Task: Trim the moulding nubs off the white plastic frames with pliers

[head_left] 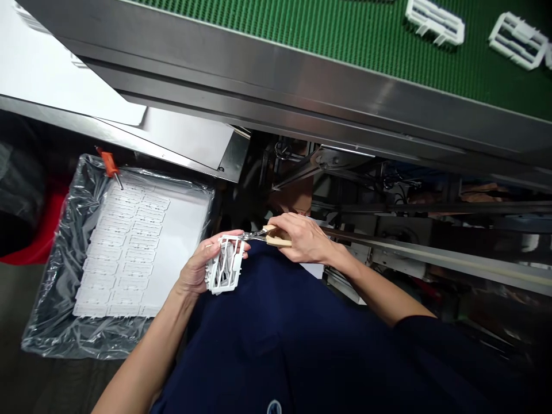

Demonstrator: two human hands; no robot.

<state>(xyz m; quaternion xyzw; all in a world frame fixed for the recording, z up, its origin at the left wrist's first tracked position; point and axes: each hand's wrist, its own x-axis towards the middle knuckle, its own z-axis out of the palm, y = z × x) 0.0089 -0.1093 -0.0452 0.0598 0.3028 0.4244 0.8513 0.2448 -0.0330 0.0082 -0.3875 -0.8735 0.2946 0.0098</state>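
My left hand [199, 265] is closed around a white plastic frame part [225, 265], held upright over my dark blue shirt. My right hand [302, 237] grips a small cutter with tan handles [271, 236]. Its metal jaws [253, 234] touch the top edge of the white part. Both hands are close together, below the steel edge of the conveyor.
A box lined with clear plastic [56, 310] at the left holds several rows of flat white parts [125, 247]. An orange-handled tool [110, 167] rests at its far rim. A green conveyor belt [345, 34] above carries two white frame parts [435, 22]. Steel rails and machine framing lie beneath.
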